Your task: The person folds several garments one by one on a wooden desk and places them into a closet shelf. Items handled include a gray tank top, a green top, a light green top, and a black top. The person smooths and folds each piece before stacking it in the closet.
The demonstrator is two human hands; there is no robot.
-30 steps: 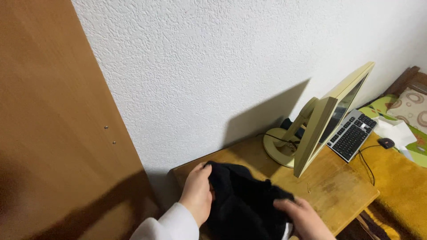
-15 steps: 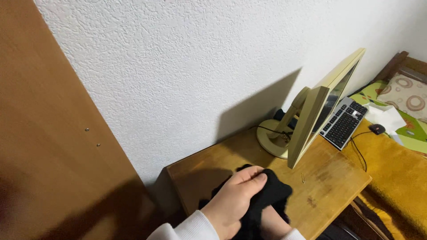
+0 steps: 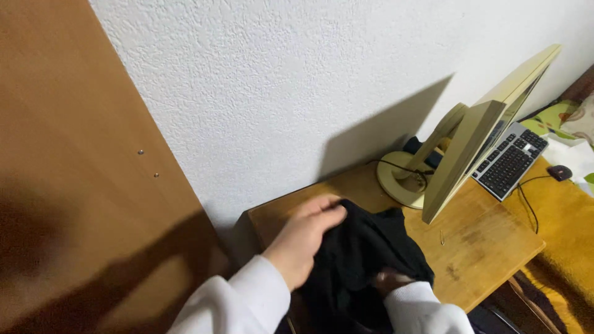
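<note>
A black piece of clothing (image 3: 365, 260) lies bunched on the near left part of a small wooden table (image 3: 482, 238). My left hand (image 3: 303, 238) rests on its left edge, fingers curled over the fabric and pointing right. My right hand (image 3: 390, 281) is mostly buried under the cloth, only a bit of it showing above the white sleeve cuff. Both arms wear white sleeves.
A cream flat monitor (image 3: 489, 130) on a round stand (image 3: 399, 182) stands on the table's far side. Past it lie a grey keyboard (image 3: 510, 161) and a black mouse (image 3: 560, 172) on a yellow blanket (image 3: 563, 235). A brown wooden panel (image 3: 80, 198) rises at left against the white wall.
My left hand has moved from gripping the cloth's top to its left edge. The garment has spread out wider on the table. My right hand has gone under it.
</note>
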